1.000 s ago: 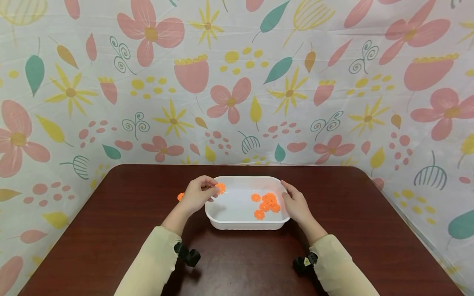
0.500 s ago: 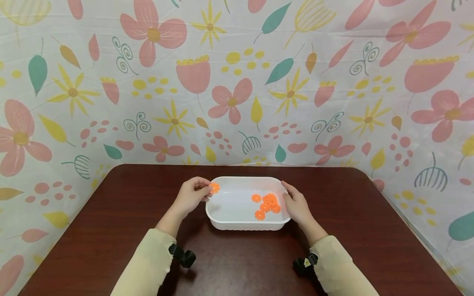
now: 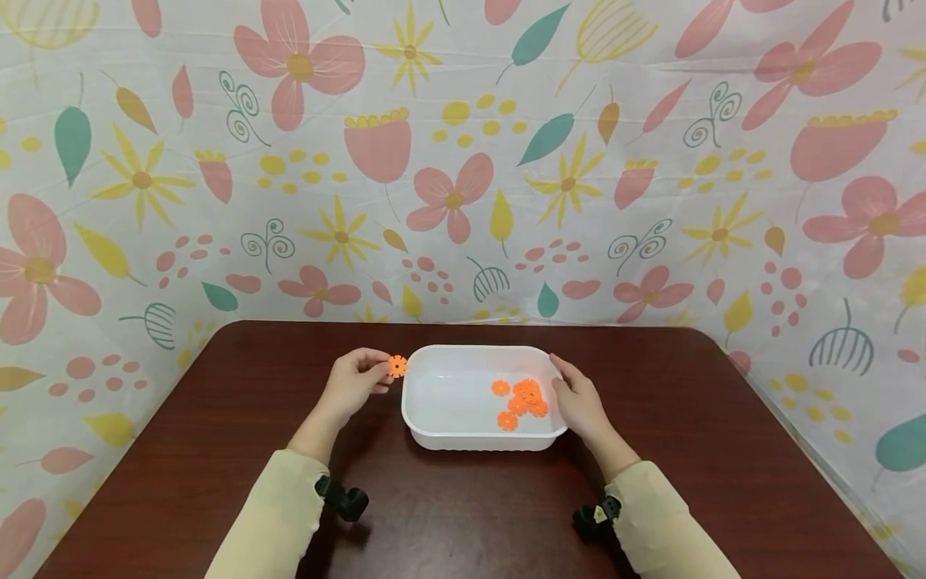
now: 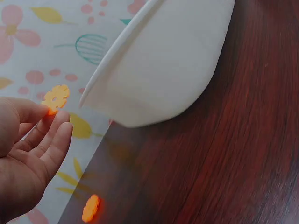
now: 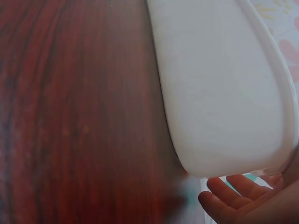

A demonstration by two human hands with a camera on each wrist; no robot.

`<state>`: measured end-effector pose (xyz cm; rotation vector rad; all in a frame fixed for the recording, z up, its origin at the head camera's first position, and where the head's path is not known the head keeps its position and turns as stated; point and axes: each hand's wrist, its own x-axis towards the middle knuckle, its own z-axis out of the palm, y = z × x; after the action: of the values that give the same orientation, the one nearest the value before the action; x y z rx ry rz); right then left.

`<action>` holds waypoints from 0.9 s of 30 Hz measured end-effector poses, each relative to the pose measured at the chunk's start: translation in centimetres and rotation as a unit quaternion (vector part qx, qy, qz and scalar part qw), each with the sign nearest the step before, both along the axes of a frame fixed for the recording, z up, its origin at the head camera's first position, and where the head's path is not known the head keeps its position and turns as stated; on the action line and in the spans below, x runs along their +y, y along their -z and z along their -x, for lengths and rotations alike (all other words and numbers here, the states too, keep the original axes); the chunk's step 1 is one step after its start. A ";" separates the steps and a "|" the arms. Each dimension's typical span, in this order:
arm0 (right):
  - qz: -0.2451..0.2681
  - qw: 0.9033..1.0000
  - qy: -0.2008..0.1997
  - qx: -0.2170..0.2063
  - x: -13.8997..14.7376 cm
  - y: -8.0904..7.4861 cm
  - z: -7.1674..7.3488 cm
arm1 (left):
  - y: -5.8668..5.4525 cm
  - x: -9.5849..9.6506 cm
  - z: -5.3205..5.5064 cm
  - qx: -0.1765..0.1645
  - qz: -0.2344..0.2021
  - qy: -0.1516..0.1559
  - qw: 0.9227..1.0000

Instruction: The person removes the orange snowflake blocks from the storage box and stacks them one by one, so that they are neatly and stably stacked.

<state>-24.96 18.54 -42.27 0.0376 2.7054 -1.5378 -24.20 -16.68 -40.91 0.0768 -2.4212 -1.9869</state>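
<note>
My left hand (image 3: 352,382) is just left of the white plastic tray (image 3: 448,441), pinching an orange notched disc (image 3: 397,367) between thumb and fingertips. In the left wrist view the pinched disc (image 4: 55,98) shows a small centre hole, and it is held apart from the tray wall. A second orange disc (image 4: 91,208) lies on the table below that hand; the hand hides it in the head view. My right hand (image 3: 581,400) holds the tray's right end at the rim. In the right wrist view its fingers (image 5: 224,196) are curled at the tray's end wall.
Several orange discs (image 3: 526,394) lie in the right half of the tray, some overlapping. The tray stands on a dark reddish-brown table (image 3: 463,515). A floral cloth (image 3: 463,201) hangs behind the table's far edge.
My left hand has moved left, carrying the pinched disc from above the tray's left end to outside its rim. My right hand and the tray have stayed put.
</note>
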 end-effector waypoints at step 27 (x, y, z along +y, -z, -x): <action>-0.044 0.999 0.003 -0.003 -0.2 -0.1 0.1 | 2.8 -4.9 0.0 -0.055 0.001 -0.081 0.995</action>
<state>-25.06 18.36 -42.18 0.0519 2.7692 -1.4160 -24.18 -21.61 -43.73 0.3783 -2.3934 -1.9583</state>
